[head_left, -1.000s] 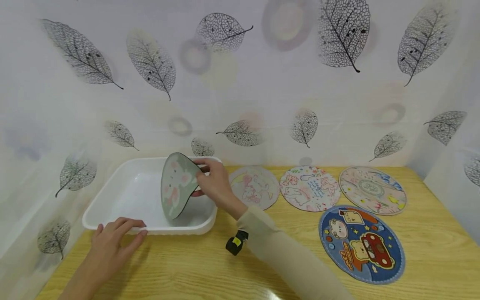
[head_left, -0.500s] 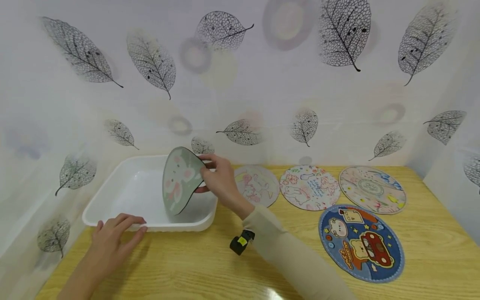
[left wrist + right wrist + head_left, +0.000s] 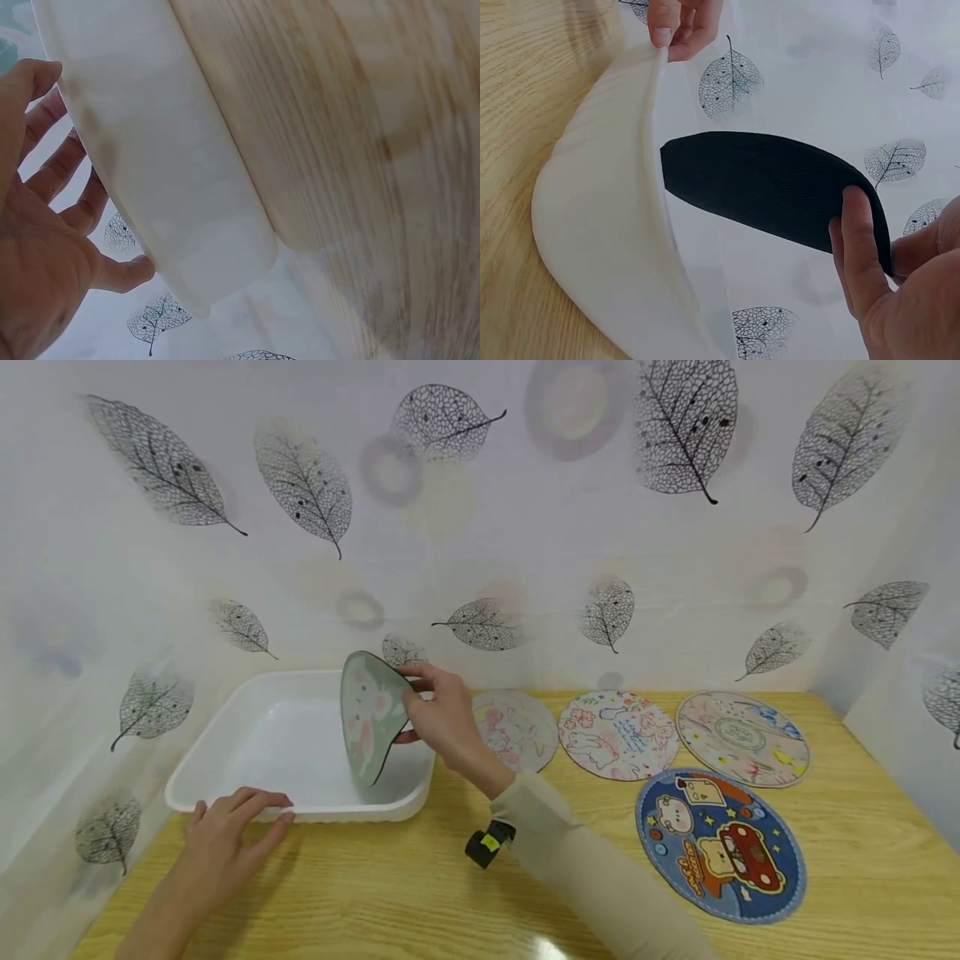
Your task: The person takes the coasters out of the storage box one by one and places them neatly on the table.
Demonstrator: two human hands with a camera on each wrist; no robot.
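In the head view my right hand pinches the edge of a round, pale green mat with a pink-and-white cartoon animal print. The mat bows and stands on edge within the right part of a white plastic tub. Its black ribbed underside faces the right wrist camera, my thumb and fingers on opposite faces of it. My left hand grips the tub's front rim. The left wrist view has this hand with several fingertips along the rim.
Three round printed mats lie in a back row: a pale one partly behind my right hand, a floral one and a beige one. A blue cartoon mat lies nearer. A leaf-print cloth hangs behind the wooden table.
My right hand has shifted right and slightly upward, bringing the green mat toward the tub's right side. My left hand has stayed on the front rim.
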